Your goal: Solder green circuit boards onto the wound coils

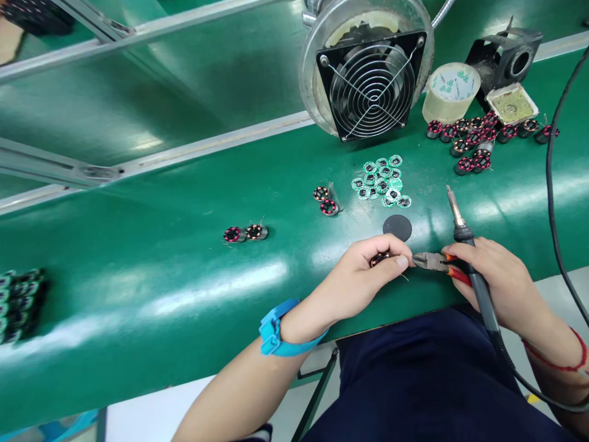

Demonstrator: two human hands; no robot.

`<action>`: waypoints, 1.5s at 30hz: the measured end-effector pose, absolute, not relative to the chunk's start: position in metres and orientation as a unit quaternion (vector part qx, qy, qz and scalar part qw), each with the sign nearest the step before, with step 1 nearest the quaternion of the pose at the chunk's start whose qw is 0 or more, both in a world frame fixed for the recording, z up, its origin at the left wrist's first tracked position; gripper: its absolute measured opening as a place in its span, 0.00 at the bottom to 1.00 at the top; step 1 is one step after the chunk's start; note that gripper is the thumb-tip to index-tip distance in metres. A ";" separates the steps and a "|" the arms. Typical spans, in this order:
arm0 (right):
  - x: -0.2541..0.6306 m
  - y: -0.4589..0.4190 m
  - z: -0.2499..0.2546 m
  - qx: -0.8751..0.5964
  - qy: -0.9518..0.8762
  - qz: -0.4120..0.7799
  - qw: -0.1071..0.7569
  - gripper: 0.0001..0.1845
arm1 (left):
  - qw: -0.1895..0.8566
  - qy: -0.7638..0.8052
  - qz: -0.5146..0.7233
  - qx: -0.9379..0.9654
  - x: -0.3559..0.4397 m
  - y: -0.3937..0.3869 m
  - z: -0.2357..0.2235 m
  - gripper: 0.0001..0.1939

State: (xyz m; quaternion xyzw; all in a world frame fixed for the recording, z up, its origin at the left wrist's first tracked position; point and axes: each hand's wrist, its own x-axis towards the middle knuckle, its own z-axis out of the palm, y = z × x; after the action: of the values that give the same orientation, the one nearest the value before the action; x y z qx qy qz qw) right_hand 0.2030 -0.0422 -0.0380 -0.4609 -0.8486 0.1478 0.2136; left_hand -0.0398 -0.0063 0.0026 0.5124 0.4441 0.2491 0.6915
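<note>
My left hand (368,270) is closed around a small wound coil part (380,258) with copper wire, held just above the green bench's near edge. A blue wrist strap (276,334) circles that wrist. My right hand (494,276) grips red-handled cutters (437,263), whose jaws point left and meet the coil part at my left fingertips. The same hand also holds a soldering iron (460,224), its tip aimed up and away from me. A black round disc (397,227) lies on the bench just beyond my hands.
A pile of small green circuit discs (381,182) lies behind the black disc. Coil parts sit in pairs (246,233), (326,201) and in a heap (478,138) at right. A fan unit (370,73), tape roll (450,92) and sponge tray (510,105) stand at the back.
</note>
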 end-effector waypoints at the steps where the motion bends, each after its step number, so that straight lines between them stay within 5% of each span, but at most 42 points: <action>1: 0.203 -0.042 -0.038 -0.458 -0.851 0.145 0.211 0.15 | 0.690 0.447 0.243 0.514 -0.040 -0.006 0.003 0.07; 25: 0.197 -0.039 -0.042 -0.476 -0.839 0.138 0.225 0.17 | 0.663 0.454 0.218 0.554 -0.040 -0.009 0.002 0.17; 45: 0.204 -0.043 -0.044 -0.507 -0.816 0.144 0.236 0.19 | 0.689 0.467 0.210 0.512 -0.040 -0.005 0.003 0.07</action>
State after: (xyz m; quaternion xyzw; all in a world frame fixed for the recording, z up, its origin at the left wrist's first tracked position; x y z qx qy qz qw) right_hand 0.2041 -0.0431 -0.0444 -0.5072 -0.8162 0.1437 0.2365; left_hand -0.0396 -0.0050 0.0032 0.5124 0.4668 0.2102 0.6895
